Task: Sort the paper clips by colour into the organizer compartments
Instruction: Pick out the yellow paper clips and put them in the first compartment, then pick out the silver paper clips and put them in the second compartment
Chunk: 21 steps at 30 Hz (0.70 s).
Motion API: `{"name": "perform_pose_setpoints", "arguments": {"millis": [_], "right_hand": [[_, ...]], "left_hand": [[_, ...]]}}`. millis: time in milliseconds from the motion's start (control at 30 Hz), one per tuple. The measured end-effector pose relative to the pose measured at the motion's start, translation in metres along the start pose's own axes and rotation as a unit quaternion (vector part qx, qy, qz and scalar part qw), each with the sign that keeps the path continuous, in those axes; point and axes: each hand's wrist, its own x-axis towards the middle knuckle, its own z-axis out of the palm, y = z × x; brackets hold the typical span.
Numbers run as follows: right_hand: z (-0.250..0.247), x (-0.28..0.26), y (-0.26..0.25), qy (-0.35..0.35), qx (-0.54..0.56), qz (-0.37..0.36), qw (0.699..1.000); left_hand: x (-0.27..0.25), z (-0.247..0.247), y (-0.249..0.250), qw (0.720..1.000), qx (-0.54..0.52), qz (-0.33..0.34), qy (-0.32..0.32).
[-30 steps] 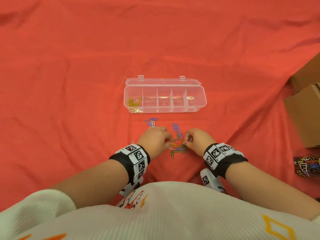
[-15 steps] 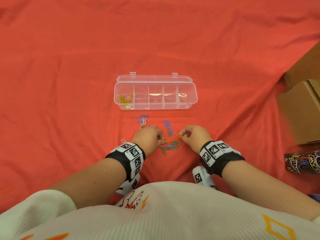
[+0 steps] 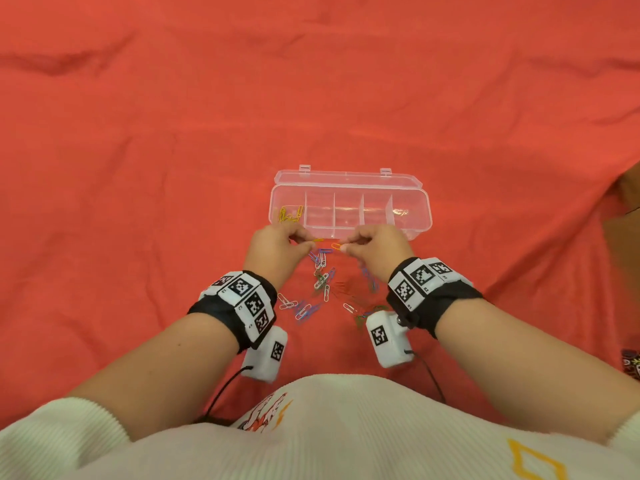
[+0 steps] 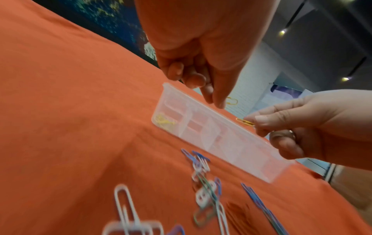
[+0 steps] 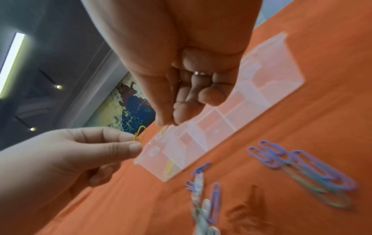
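**Q:** Where are the hands, and what does each grip hold?

**A:** Both hands are raised over a red cloth [image 3: 138, 168], just near of a clear plastic organizer [image 3: 420, 230]. The left hand [image 3: 273, 249] pinches a yellow paper clip [image 3: 318, 240] between thumb and forefinger, with the other fingers curled under. The right hand [image 3: 377, 251] pinches an orange-yellow paper clip [image 3: 335, 245] the same way, and a ring shows on one curled finger. The two clips point toward each other, close together but apart.

**Q:** How does the organizer lie?

**A:** It lies lengthwise from left to right with its lid folded open on the far side. Dividers split it into five compartments in a row. A small heap of yellow clips [image 3: 289, 216] lies in the leftmost one. A faint glint shows in the rightmost, too unclear to name.

**Q:** And the other clips?

**A:** The loose paper clips [image 3: 322, 282] are scattered on the cloth between the wrists, near of the hands. They are blue, purple, white, green and red, and some overlap in tangles.

**Q:** Anything else?

**A:** Each wrist wears a black band [image 3: 242, 299] with square black-and-white markers. A cardboard box [image 3: 623, 223] sits at the right edge.
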Motion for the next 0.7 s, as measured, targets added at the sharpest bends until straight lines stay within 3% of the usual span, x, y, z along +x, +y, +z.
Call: {"name": "perform_pose_setpoints", "arguments": {"millis": [200,333,467,700], "right_hand": [[0.012,0.035,-0.047,0.022,0.027,0.016,0.999],[0.026,0.055,-0.059,0.007,0.014,0.038,0.999],[0.031,0.056,-0.063,-0.049,0.028,0.042,0.998],[0.013,0.039,-0.037,-0.008,0.024,-0.017,1.000]], "left_hand": [[0.031,-0.029,-0.011,0.997,0.006,-0.038,0.066],[0.044,-0.033,-0.016,0.997,0.035,-0.045,0.051],[0.048,-0.033,-0.020,0.997,0.063,-0.030,0.021],[0.034,-0.024,-0.034,0.998,0.008,0.027,0.057]]}}
